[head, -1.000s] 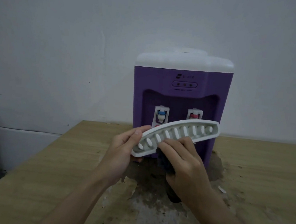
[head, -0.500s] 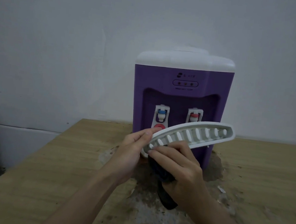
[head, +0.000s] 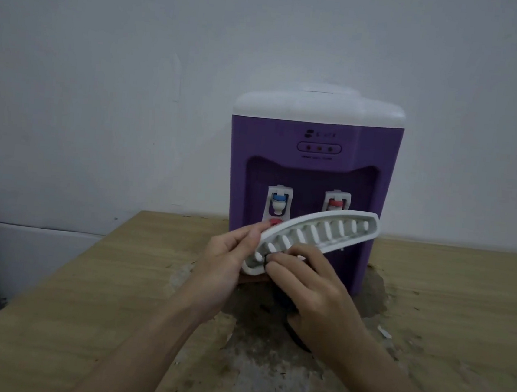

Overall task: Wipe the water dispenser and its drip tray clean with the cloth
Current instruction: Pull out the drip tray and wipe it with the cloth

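Observation:
A purple water dispenser (head: pixel 316 144) with a white top stands at the back of the wooden table (head: pixel 84 289). It has a blue tap (head: pixel 278 202) and a red tap (head: pixel 335 203). My left hand (head: pixel 229 259) grips the left end of the white slotted drip tray (head: pixel 320 233), held tilted in front of the dispenser. My right hand (head: pixel 314 293) presses a dark cloth (head: pixel 296 335) against the tray's lower left part. Most of the cloth is hidden under my right hand.
The tabletop has a worn, peeled patch (head: pixel 258 379) below my hands and beside the dispenser base. The table's left edge runs diagonally, with a drop and a grey ledge (head: pixel 26 236) beyond it. A white wall (head: pixel 138 57) rises behind.
The tray has shifted right then back left a little. My right hand with the cloth has slid toward the tray's lower left end.

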A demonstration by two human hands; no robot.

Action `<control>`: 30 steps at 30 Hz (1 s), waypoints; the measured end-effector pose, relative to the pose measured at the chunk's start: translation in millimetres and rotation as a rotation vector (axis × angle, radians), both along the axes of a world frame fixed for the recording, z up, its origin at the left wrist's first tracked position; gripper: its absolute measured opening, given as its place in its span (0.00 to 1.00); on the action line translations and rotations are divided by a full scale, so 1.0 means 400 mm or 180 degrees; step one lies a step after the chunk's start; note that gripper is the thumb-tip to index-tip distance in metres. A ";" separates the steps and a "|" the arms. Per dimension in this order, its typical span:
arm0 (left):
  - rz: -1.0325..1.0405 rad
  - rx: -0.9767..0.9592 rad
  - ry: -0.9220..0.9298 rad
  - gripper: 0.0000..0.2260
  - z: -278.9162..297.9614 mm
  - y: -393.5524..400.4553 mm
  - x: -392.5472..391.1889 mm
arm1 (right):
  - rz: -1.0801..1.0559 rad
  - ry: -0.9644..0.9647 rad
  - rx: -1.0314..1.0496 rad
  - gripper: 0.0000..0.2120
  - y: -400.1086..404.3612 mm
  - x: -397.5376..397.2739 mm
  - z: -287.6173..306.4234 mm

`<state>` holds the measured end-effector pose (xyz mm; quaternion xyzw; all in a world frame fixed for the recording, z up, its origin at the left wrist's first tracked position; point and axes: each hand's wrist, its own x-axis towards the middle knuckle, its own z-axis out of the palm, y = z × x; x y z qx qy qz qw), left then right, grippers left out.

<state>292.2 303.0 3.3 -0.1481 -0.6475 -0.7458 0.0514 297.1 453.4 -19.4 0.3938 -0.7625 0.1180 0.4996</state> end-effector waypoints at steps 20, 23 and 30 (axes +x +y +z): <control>0.0193 -0.0525 0.0092 0.13 -0.020 -0.011 0.002 | -0.0699 -0.0007 0.0692 0.24 -0.034 -0.006 0.007; 0.0194 -0.0573 0.0011 0.11 -0.029 -0.014 0.006 | -0.0590 -0.0135 0.0978 0.36 -0.010 -0.010 0.019; 0.0217 -0.0271 -0.0212 0.16 -0.063 -0.004 0.010 | -0.0635 -0.0381 0.1158 0.27 0.014 -0.011 0.006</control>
